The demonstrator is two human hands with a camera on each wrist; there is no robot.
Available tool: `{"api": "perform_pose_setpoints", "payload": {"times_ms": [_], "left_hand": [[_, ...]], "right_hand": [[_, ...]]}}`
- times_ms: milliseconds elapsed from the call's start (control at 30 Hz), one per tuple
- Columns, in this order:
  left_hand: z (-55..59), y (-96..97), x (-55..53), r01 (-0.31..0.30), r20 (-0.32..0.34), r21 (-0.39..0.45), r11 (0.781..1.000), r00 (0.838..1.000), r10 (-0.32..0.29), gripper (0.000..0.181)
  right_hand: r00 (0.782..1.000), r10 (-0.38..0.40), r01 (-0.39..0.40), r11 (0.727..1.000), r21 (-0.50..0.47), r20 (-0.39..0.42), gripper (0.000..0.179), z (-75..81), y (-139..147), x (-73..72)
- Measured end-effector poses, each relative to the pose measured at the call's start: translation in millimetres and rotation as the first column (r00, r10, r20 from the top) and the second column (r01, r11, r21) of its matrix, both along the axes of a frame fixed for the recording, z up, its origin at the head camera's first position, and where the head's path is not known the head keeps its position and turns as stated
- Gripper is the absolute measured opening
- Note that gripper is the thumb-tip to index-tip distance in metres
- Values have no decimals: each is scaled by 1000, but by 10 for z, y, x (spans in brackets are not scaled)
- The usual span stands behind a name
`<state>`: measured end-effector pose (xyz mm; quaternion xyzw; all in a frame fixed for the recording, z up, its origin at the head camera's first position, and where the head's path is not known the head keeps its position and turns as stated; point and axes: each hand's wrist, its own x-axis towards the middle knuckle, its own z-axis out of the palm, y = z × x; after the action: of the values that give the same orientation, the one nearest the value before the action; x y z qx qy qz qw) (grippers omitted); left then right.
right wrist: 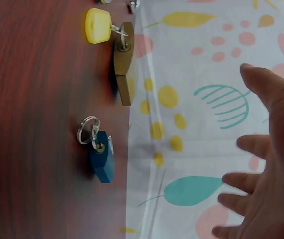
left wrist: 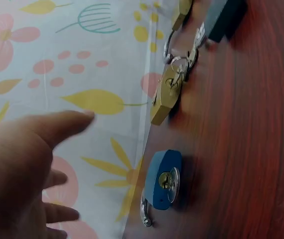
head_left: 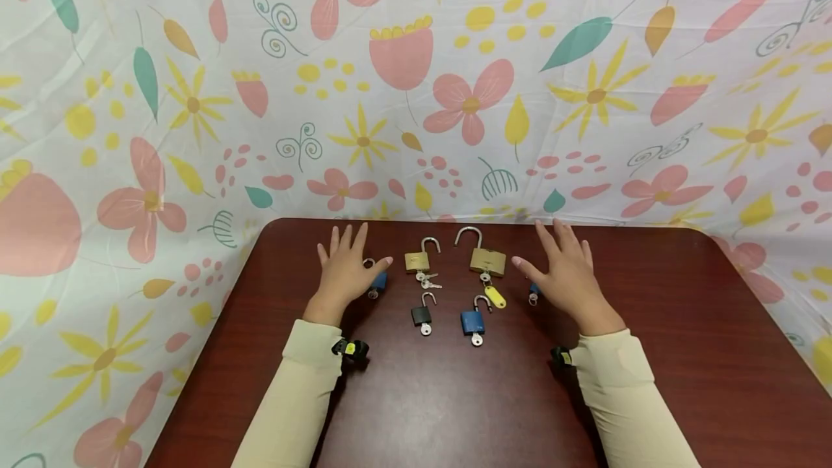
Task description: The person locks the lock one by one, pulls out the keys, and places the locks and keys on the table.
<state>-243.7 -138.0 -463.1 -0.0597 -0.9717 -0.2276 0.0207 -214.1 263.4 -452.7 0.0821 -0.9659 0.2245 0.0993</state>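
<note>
My left hand (head_left: 347, 269) is held with fingers spread, near a blue padlock (left wrist: 163, 178) that it partly covers in the head view. On the other side my right hand (head_left: 567, 273) is spread too, close to a small blue padlock (right wrist: 102, 157) with a key ring. Neither hand holds anything. Between them lie a small brass padlock (head_left: 417, 261) with keys, a larger brass padlock (head_left: 487, 262) with a yellow key tag (head_left: 495, 297), a black padlock (head_left: 421, 315) and a blue padlock (head_left: 472, 322). The shackles of these middle padlocks are raised, and keys sit at their bases.
The padlocks lie on a dark reddish-brown table (head_left: 455, 410) with rounded far corners. A white cloth (head_left: 403, 121) with printed flowers and leaves hangs behind the table's far edge and along its sides. Black straps (head_left: 351, 349) circle the wrists over pale sleeves.
</note>
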Motion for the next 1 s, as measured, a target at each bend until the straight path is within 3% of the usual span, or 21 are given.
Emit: {"api": "perform_pose_setpoints", "payload": {"times_ms": [200,333,533,800,1000], "left_hand": [[-29,13,27,-22,57,1,1000,998,21,85],[-45,27,49,-34,69,33,999,997,32,70],[-75,54,67,-42,153,29,999,988,37,54],[-162,120,29,-57,154,-10,998,986,58,60],[-182,148,19,-82,179,13,997,981,79,65]], "right_hand": [[996,61,-63,997,-43,-58,83,-8,-53,-13],[995,77,-81,995,-58,-68,82,-22,-96,-14],[992,113,-117,991,-69,-62,79,-79,-138,-20],[985,157,-161,985,-60,-65,76,-110,-229,-5],[983,177,-179,982,-59,-41,76,-94,-283,23]]}}
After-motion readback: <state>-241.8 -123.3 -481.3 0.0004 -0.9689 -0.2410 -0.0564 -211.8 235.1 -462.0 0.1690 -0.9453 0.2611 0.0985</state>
